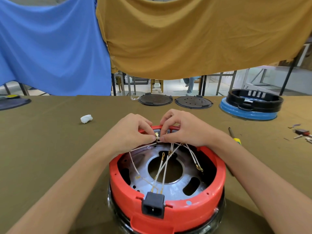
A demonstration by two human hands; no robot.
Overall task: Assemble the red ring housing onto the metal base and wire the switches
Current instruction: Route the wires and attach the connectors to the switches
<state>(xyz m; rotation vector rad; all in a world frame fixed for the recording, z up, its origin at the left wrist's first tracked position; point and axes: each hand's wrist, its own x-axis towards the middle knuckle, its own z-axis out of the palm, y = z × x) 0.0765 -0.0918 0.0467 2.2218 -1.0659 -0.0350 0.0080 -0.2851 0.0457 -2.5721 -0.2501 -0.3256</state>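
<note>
The red ring housing (217, 179) sits around the silver metal base (175, 188) in front of me. A black power socket (153, 207) is set in its near wall. Several white wires (162, 168) with brass terminals cross the base. At the far rim, my left hand (130, 132) and my right hand (184, 129) meet over a small brass switch terminal (157, 135). Both pinch a wire end there with thumb and forefinger. The switch itself is mostly hidden by my fingers.
A screwdriver with a yellow handle (235, 137) lies right of my right wrist. Small parts (302, 133) lie at the far right. Two dark round plates (155, 99) and a black ring on a blue base (251, 105) stand at the back. A white wad (86, 118) lies left.
</note>
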